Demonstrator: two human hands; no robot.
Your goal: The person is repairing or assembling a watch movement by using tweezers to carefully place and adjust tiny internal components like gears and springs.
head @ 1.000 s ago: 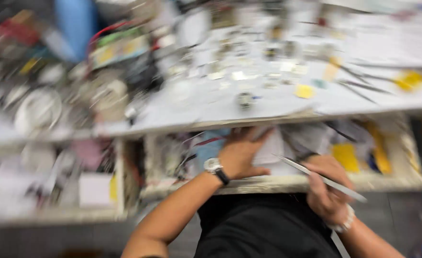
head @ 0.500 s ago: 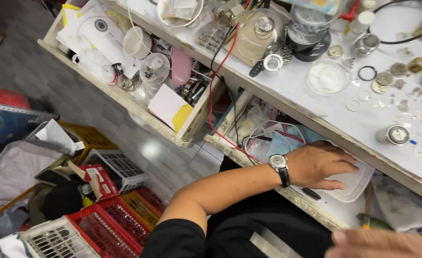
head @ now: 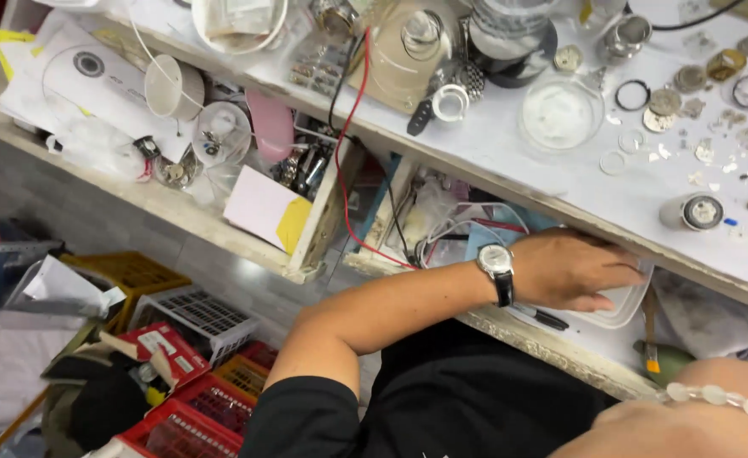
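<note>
Head view, looking down over a cluttered desk [head: 509,153] with open drawers beneath its front edge. Left hand [head: 573,270] reaches into the open drawer [head: 552,339] under the desk edge, palm down, fingers [head: 620,276] spread narrow and laid flat on a clear plastic container [head: 624,305]; it presses on the lid rather than closing around it. Wristwatch [head: 497,261] with pale dial and black strap on the left wrist. Black pen [head: 543,318] lies in the drawer just beside the container, under the wrist. Right hand: only the wrist and back of it show at the lower right corner [head: 687,428], with a bracelet of pale beads [head: 721,397] across it; cannot tell whether it is wide, narrow or holding anything. Green-handled tool [head: 666,360] lies in the drawer near the right wrist. Desk top carries a round clear dish [head: 558,114], loose metal rings and small watch parts [head: 687,93], and a short metal cylinder [head: 694,212] near the front edge. Red wire [head: 348,170] runs down from the desk into the drawer. Neighbouring drawer to the left holds a pink card with a yellow corner [head: 264,208]. Red plastic baskets [head: 196,407] stand on the floor below.
</note>
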